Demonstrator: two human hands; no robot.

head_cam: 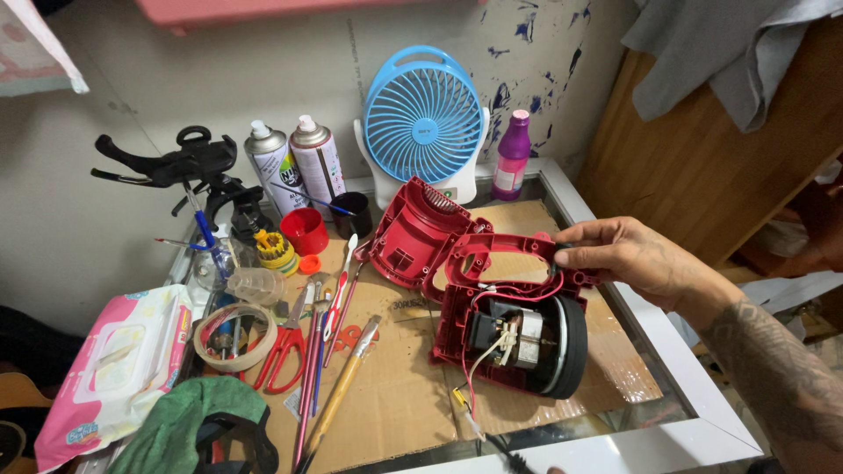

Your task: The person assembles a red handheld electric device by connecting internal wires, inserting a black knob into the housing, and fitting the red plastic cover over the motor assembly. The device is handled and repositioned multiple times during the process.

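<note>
Right hand (pixel 619 256) is being closed on the handle of a red motor housing (pixel 514 325), reached from the table's right edge. Housing is being held tilted on the cardboard (pixel 395 404), its length running down toward the front edge. Left hand is not being shown.

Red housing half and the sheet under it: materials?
Red housing half, held by the right hand: looks like moulded plastic, semi-gloss, with screw bosses and ribs inside. Sheet: brown corrugated cardboard by its look, matte, creased and scuffed.
</note>
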